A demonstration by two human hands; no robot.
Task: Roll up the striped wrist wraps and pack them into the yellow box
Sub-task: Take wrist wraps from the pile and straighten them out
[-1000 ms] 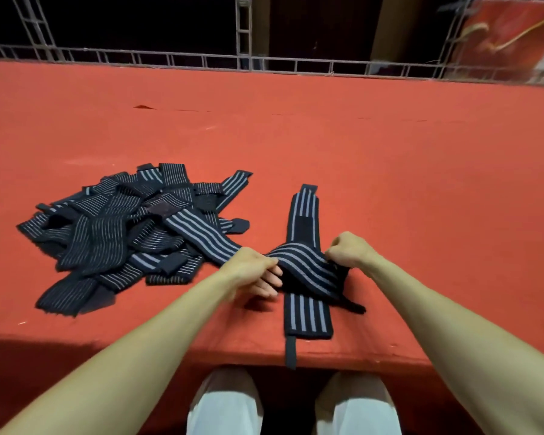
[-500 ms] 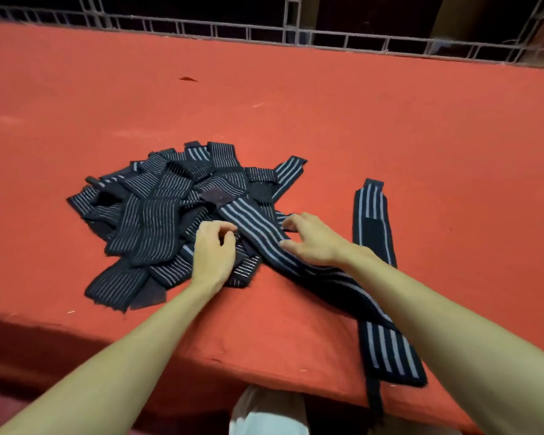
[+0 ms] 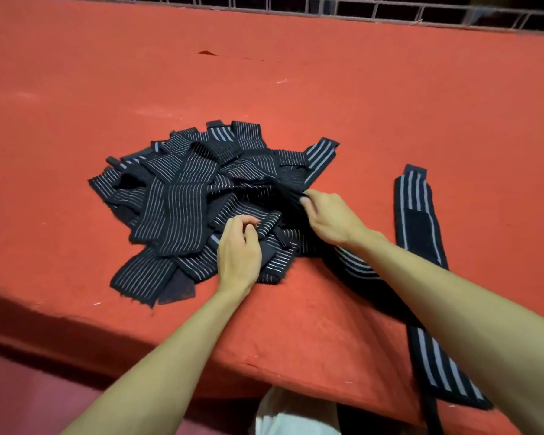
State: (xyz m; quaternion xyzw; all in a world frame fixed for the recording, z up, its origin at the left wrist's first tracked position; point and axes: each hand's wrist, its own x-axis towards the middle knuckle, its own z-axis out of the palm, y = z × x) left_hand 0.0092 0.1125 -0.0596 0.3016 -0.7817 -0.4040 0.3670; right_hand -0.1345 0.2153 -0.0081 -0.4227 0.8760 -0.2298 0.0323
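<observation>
A heap of black wrist wraps with grey stripes (image 3: 189, 199) lies on the red table (image 3: 358, 105), left of centre. My right hand (image 3: 330, 218) pinches a wrap from the heap's right side between thumb and fingers. My left hand (image 3: 237, 249) rests on the heap's near edge, its fingers curled onto a striped wrap. One long wrap (image 3: 416, 221) lies flat to the right, running under my right forearm and hanging over the table's front edge. No yellow box is in view.
The table's front edge (image 3: 170, 337) runs diagonally below the heap. A metal railing (image 3: 390, 11) lines the far side. My white-clad knees (image 3: 292, 416) show under the edge.
Both hands left the long wrap on the right and moved left to the heap. My right hand has lifted a wrap's edge; the view has swung left and down.
</observation>
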